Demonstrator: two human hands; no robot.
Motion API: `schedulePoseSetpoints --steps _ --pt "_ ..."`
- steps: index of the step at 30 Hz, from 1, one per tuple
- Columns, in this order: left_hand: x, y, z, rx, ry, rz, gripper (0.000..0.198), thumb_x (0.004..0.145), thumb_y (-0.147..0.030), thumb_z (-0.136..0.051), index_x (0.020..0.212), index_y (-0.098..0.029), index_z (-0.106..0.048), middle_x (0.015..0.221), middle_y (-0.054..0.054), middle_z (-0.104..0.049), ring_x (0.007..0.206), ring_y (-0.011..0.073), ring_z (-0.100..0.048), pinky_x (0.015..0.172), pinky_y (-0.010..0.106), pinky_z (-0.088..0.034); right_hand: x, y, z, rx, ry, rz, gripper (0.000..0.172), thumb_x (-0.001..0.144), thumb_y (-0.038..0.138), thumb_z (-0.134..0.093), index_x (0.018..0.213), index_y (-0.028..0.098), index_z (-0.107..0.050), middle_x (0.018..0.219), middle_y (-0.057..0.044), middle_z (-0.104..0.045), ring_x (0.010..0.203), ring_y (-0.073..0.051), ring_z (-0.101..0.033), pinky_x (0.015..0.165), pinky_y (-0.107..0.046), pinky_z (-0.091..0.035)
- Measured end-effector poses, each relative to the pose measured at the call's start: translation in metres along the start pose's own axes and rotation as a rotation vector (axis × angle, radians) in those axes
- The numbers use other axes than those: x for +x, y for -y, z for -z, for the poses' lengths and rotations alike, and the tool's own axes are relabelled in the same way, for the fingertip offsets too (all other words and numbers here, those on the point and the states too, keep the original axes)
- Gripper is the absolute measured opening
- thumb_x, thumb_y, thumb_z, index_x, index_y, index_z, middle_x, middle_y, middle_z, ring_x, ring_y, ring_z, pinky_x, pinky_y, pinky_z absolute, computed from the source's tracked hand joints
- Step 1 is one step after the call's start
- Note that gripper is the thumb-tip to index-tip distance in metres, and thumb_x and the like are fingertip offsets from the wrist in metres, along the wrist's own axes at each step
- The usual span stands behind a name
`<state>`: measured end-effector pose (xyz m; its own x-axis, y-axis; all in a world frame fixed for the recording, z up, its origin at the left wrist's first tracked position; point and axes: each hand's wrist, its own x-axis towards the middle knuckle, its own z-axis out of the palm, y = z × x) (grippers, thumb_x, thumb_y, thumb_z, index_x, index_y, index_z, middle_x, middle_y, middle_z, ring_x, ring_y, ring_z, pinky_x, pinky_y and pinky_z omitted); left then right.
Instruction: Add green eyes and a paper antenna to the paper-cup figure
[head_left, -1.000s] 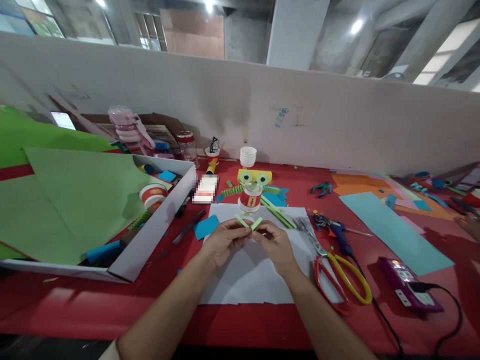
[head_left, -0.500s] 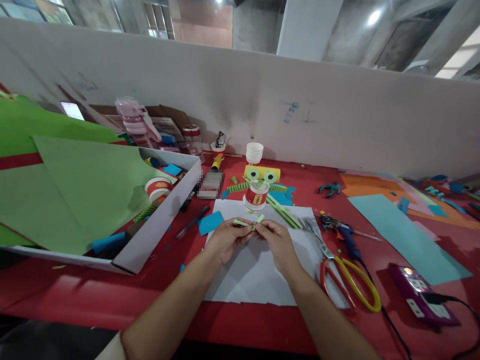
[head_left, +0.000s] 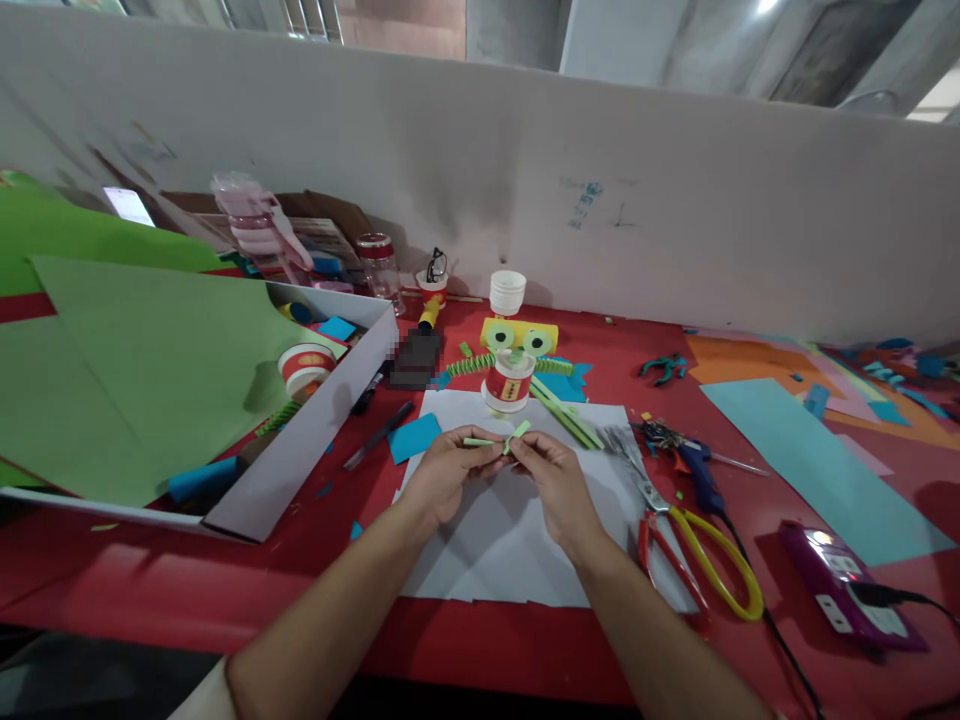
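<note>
Over the red tabletop [head_left: 150, 580] and its white sheet [head_left: 487, 550], the left hand [head_left: 456, 468] and right hand [head_left: 553, 476] pinched light-green paper strips [head_left: 517, 434] in close-set fingertips, apparently to steady where they met, with scissors [head_left: 657, 501] lying rightward, probably for easy reach.

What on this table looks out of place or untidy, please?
The eyeglasses sit in a paper cup near the wall, an unusual holder. Small blue scraps lie loose on the red table, like offcuts.
</note>
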<state>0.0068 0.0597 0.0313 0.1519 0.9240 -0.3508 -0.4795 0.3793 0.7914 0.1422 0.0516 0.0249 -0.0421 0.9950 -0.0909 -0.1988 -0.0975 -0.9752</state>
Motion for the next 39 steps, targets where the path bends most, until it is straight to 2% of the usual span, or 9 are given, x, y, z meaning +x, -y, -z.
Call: schedulePoseSetpoints --steps 5,11,16,21,26,29,32,36,39 --pt "-0.007 -0.001 -0.005 0.043 0.03 -0.089 0.024 0.054 -0.022 -0.084 0.066 -0.014 -0.066 0.059 0.0 -0.066 0.053 0.0083 -0.057 0.056 0.02 -0.044 -0.001 0.0 0.001 -0.061 0.015 0.066 0.019 0.076 0.036 -0.064 0.067 0.019 -0.063 0.063 0.002 -0.06 0.064 -0.013 -0.054 0.066 -0.026 -0.043" --pt "-0.003 0.0 -0.002 0.085 -0.049 -0.146 0.019 0.056 -0.023 -0.081 0.067 -0.015 -0.067 0.055 -0.003 -0.061 0.052 0.0068 -0.051 0.052 0.019 -0.037 -0.003 -0.002 0.001 -0.22 -0.027 0.149 0.018 0.073 0.034 -0.068 0.086 0.021 -0.069 0.082 -0.002 -0.066 0.07 -0.016 -0.06 0.063 -0.027 -0.048" --pt "0.0 0.002 0.001 0.147 -0.068 -0.149 0.017 0.058 -0.024 -0.079 0.067 -0.016 -0.067 0.056 -0.002 -0.061 0.05 0.0077 -0.05 0.049 0.02 -0.033 -0.003 -0.001 -0.002 -0.104 -0.03 0.063 0.02 0.071 0.035 -0.07 0.085 0.019 -0.069 0.072 -0.002 -0.068 0.064 -0.017 -0.062 0.062 -0.029 -0.051" --pt "-0.003 0.003 -0.002 0.169 -0.095 -0.169 0.017 0.057 -0.024 -0.079 0.066 -0.016 -0.066 0.06 -0.002 -0.063 0.051 0.0076 -0.05 0.052 0.021 -0.037 -0.004 0.0 -0.002 -0.029 -0.037 0.031 0.018 0.068 0.031 -0.073 0.08 0.018 -0.071 0.069 -0.001 -0.068 0.063 -0.016 -0.063 0.063 -0.029 -0.052" --pt "-0.007 -0.002 -0.004 0.18 -0.083 -0.132 0.013 0.061 -0.023 -0.074 0.068 -0.016 -0.066 0.054 -0.003 -0.059 0.044 0.007 -0.048 0.044 0.02 -0.028 -0.004 0.001 -0.001 0.014 -0.062 0.011 0.019 0.067 0.031 -0.074 0.079 0.017 -0.074 0.066 -0.002 -0.07 0.062 -0.016 -0.064 0.062 -0.029 -0.053" --pt "-0.008 -0.005 -0.004 0.155 -0.057 -0.125 0.015 0.059 -0.014 -0.066 0.074 -0.017 -0.066 0.057 -0.002 -0.062 0.044 0.0075 -0.05 0.042 0.02 -0.025 -0.004 0.004 -0.002 0.026 -0.084 -0.016 0.019 0.066 0.031 -0.074 0.079 0.017 -0.074 0.063 -0.001 -0.069 0.059 -0.015 -0.063 0.061 -0.029 -0.053" --pt "-0.007 -0.006 0.0 0.104 -0.023 -0.104 0.025 0.057 -0.009 -0.063 0.081 -0.018 -0.066 0.061 -0.001 -0.066 0.046 0.0084 -0.053 0.043 0.02 -0.028 -0.003 0.007 -0.001 0.081 -0.084 -0.05 0.018 0.063 0.03 -0.076 0.075 0.017 -0.073 0.061 -0.001 -0.069 0.057 -0.014 -0.063 0.06 -0.028 -0.052" --pt "-0.002 -0.005 0.006 0.09 0.035 -0.05 0.019 0.061 -0.015 -0.071 0.079 -0.015 -0.069 0.061 0.002 -0.066 0.055 0.0109 -0.059 0.053 0.021 -0.039 -0.002 0.009 0.001 0.106 -0.03 -0.104 0.018 0.06 0.03 -0.077 0.071 0.017 -0.072 0.062 -0.002 -0.069 0.059 -0.014 -0.063 0.06 -0.027 -0.051" --pt "0.001 -0.003 0.008 0.106 0.056 -0.027 0.02 0.058 -0.013 -0.076 0.077 -0.014 -0.069 0.064 0.003 -0.068 0.057 0.011 -0.061 0.053 0.02 -0.04 -0.002 0.01 0.0 0.074 -0.026 -0.116 0.017 0.059 0.03 -0.077 0.069 0.017 -0.073 0.061 -0.001 -0.069 0.057 -0.013 -0.062 0.059 -0.026 -0.05"
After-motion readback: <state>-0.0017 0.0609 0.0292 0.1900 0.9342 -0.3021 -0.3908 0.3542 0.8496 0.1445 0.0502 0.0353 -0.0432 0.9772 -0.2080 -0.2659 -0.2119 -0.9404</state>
